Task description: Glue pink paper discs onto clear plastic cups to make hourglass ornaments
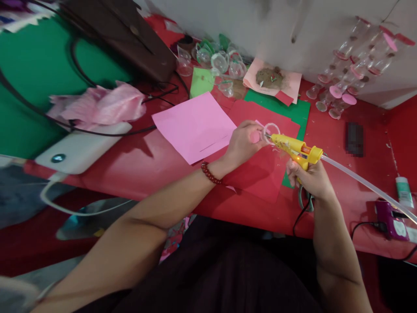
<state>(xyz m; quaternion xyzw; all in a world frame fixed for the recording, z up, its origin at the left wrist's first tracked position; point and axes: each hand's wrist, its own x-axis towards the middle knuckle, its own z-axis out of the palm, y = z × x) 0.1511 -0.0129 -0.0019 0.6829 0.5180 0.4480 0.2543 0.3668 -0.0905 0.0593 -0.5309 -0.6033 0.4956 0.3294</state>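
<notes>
Glue gun (288, 145): as the right hand (309, 174) wraps its handle in the head view, the yellow body points left, nozzle at the clear plastic piece (271, 124); contact cannot be told.
Clear plastic piece: round-rimmed, above the red sheet (257, 178), just right of the left hand (246, 141), pinched at its left edge by thumb and fingers.
Pink sheet (195, 128): left of the hands.
Handle: largely hidden by right fingers.
Glue stick (368, 186): cut off at right edge.
Dark object (354, 139): far right, pixelated, unidentifiable.
</notes>
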